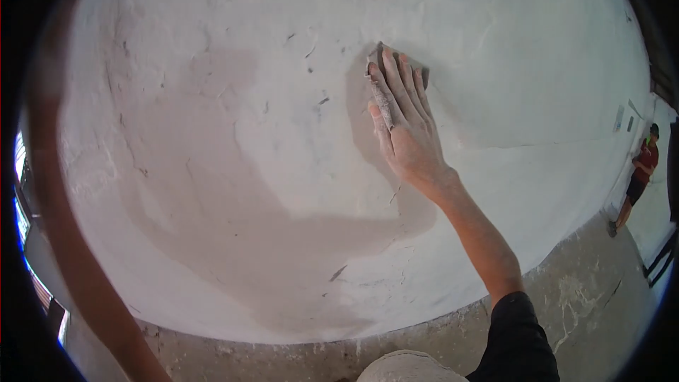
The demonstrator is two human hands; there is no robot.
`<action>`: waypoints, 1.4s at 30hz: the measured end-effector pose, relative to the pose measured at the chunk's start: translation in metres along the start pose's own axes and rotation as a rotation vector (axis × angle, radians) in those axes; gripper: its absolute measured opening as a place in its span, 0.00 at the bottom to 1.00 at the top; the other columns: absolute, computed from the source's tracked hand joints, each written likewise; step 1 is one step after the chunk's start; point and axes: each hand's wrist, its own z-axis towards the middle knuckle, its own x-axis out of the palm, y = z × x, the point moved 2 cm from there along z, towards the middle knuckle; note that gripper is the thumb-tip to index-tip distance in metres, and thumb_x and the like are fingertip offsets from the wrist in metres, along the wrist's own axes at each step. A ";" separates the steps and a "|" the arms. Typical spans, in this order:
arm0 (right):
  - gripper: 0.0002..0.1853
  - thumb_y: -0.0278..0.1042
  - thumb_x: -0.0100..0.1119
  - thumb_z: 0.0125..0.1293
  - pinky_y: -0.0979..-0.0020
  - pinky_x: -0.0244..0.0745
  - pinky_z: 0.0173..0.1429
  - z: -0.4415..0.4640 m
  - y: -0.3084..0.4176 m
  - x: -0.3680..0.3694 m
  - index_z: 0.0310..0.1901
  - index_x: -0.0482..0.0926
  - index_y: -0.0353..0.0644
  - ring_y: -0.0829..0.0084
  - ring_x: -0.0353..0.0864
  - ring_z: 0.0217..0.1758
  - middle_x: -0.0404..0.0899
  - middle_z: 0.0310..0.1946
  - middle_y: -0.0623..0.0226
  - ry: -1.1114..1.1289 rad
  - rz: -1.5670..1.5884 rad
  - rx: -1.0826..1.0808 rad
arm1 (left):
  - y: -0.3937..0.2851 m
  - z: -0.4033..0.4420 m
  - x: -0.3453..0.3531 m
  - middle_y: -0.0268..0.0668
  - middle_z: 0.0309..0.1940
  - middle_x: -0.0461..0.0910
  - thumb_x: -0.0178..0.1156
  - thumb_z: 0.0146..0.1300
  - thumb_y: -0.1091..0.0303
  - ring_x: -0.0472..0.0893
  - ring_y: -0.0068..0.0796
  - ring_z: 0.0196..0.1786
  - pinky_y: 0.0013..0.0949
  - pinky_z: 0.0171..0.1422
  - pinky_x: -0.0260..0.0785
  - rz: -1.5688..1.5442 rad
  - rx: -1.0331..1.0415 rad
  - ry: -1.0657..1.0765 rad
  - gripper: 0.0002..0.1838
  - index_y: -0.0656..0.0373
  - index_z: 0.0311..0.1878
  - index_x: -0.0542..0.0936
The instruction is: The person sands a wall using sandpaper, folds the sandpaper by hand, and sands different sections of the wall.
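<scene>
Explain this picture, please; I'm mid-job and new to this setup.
No machine here: a head-worn camera looks forward and down past the wearer's own arms. The right hand lies flat over a thin sheet, perhaps sandpaper, against a white wall marked with darker patches and chips. The left arm is blurred at the edge; its hand isn't visible. Another person stands at far right. The round dark border surrounds a wide, bulging view.

Dark, thin pad [426,76], angular at its exposed edges, lies against the wall [304,155] beneath the right hand [410,134]; its material cannot be confirmed, being mostly covered. Wall is white, with broad grey-beige patches, small dark gouges and fine cracks.
</scene>
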 end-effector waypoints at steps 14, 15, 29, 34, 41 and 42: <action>0.27 0.42 0.39 0.81 0.46 0.41 0.83 0.076 0.075 0.051 0.74 0.61 0.35 0.47 0.45 0.82 0.52 0.79 0.55 -0.064 -0.055 -0.154 | -0.019 -0.076 -0.088 0.40 0.71 0.71 0.39 0.79 0.47 0.64 0.39 0.76 0.48 0.82 0.52 0.187 -0.226 0.021 0.28 0.52 0.72 0.71; 0.28 0.42 0.40 0.80 0.45 0.40 0.83 0.081 0.077 0.051 0.74 0.62 0.34 0.46 0.46 0.82 0.52 0.79 0.54 -0.065 -0.027 -0.147 | -0.023 -0.079 -0.095 0.40 0.71 0.71 0.39 0.79 0.47 0.64 0.39 0.76 0.48 0.82 0.52 0.209 -0.228 -0.011 0.28 0.52 0.72 0.71; 0.27 0.42 0.44 0.78 0.44 0.44 0.82 0.101 0.084 0.058 0.72 0.65 0.35 0.45 0.50 0.80 0.56 0.77 0.55 -0.106 -0.076 -0.242 | -0.040 -0.021 -0.098 0.39 0.71 0.71 0.41 0.78 0.46 0.64 0.39 0.76 0.48 0.81 0.53 0.287 -0.176 -0.041 0.28 0.50 0.71 0.71; 0.26 0.41 0.45 0.78 0.44 0.46 0.81 0.057 0.102 0.073 0.71 0.67 0.37 0.46 0.51 0.80 0.56 0.78 0.58 -0.045 -0.098 -0.242 | -0.038 0.024 -0.101 0.38 0.71 0.71 0.41 0.78 0.45 0.64 0.39 0.77 0.48 0.81 0.53 0.307 -0.090 0.010 0.28 0.49 0.71 0.71; 0.27 0.43 0.47 0.77 0.45 0.49 0.80 0.101 0.105 0.062 0.71 0.67 0.38 0.47 0.51 0.80 0.55 0.78 0.59 -0.107 -0.052 -0.220 | -0.039 0.028 -0.092 0.38 0.70 0.71 0.42 0.77 0.45 0.64 0.40 0.77 0.48 0.81 0.53 0.350 -0.112 0.047 0.28 0.48 0.71 0.72; 0.27 0.43 0.46 0.77 0.45 0.49 0.80 0.109 0.099 0.060 0.71 0.67 0.38 0.47 0.51 0.80 0.55 0.78 0.59 -0.133 0.028 -0.234 | -0.039 0.029 -0.091 0.38 0.70 0.71 0.42 0.77 0.45 0.64 0.40 0.77 0.48 0.81 0.53 0.359 -0.112 0.032 0.28 0.48 0.71 0.72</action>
